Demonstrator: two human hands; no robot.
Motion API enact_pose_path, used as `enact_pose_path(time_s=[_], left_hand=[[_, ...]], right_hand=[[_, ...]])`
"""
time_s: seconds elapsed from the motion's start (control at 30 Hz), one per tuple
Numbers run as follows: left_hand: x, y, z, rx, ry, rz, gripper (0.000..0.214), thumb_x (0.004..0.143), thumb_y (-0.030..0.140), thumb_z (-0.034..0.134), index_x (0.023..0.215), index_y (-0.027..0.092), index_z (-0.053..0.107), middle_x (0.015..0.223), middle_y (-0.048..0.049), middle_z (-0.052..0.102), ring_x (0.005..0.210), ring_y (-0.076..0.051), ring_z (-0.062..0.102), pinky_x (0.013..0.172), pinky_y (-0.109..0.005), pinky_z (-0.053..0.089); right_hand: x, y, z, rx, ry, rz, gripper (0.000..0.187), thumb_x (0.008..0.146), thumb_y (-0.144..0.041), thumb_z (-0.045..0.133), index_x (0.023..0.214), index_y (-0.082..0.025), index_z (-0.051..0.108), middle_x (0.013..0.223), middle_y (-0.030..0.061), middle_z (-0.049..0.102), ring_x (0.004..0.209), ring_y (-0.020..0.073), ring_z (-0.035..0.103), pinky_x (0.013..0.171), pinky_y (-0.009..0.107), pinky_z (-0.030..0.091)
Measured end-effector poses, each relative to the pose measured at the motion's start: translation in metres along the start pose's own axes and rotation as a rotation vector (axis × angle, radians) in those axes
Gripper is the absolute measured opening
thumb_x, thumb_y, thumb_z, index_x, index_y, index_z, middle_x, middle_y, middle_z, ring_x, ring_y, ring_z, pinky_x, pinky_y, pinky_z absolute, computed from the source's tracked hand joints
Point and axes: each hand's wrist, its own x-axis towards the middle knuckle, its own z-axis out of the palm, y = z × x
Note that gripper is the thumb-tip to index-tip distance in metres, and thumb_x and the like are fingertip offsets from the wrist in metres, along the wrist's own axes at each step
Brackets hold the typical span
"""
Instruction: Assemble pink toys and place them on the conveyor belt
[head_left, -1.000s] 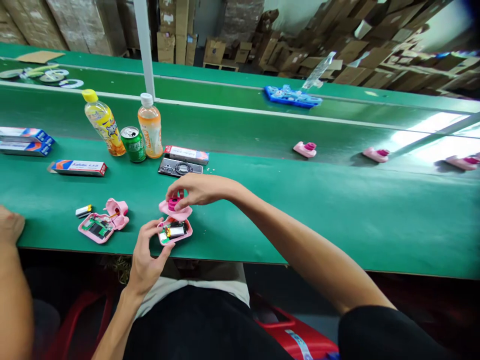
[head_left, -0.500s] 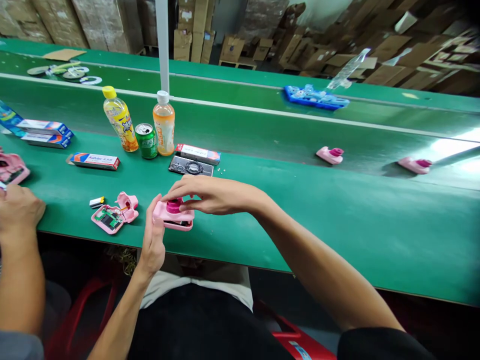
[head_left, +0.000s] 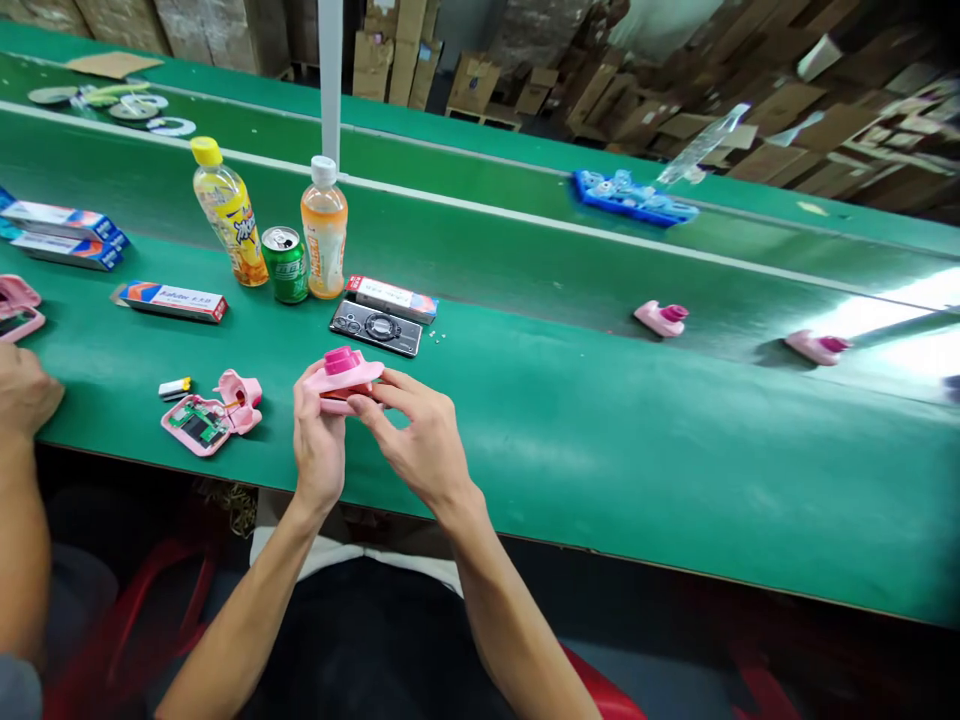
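While checking near side of phone (head_left: 377, 327), found pink case (head_left: 352, 374) clamped in fingers of left hand (head_left: 319, 440) and right hand (head_left: 424, 435) alike, apparently to steady it while visibly ajar.

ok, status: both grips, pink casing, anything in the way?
Left grip and right grip on pink casing. Its halves gapped, not flush. Opened second casing to the left, apart; not blocking.
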Motion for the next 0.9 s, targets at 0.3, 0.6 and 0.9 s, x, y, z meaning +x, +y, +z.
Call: enact_pose_path(time_s=[0.3, 0.6, 0.9], left_hand=[[0.002, -0.009, 0.013, -0.112, -0.003, -0.058, 0.042, 0.098, 0.054, 0.053, 0.127, 0.024, 0.051, 0.129, -0.0102, 0.063, 0.106, -0.020, 0.068, 0.089, -0.031, 0.055], [-0.003, -0.015, 0.006, -0.158, -0.142, -0.175, 0.045, 0.097, 0.048, 0.054, 0.134, 0.026, 0.044, 0.132, -0.0089, 0.059, 0.119, -0.022, 0.062, 0.102, -0.038, 0.051], [-0.025, -0.018, -0.012, -0.018, -0.303, -0.255, 0.065, 0.096, 0.061, 0.056, 0.145, 0.024, 0.033, 0.148, -0.0140, 0.045, 0.138, -0.027, 0.048, 0.119, -0.045, 0.037]], right_hand=[[-0.010, 0.031, 0.013, 0.097, 0.095, 0.065, 0.021, 0.100, -0.034, 0.060, 0.102, -0.021, 0.077, 0.121, 0.0093, 0.072, 0.109, 0.0217, 0.069, 0.098, 0.035, 0.055], [-0.034, 0.043, 0.028, 0.549, 0.406, 0.312, 0.035, 0.090, -0.041, 0.073, 0.115, -0.021, 0.059, 0.133, 0.0138, 0.066, 0.117, 0.0227, 0.068, 0.099, 0.039, 0.057], [-0.040, 0.043, -0.009, 0.592, -0.065, 0.493, 0.033, 0.082, -0.044, 0.081, 0.094, -0.021, 0.061, 0.119, 0.0089, 0.072, 0.119, 0.0248, 0.066, 0.102, 0.038, 0.055]])
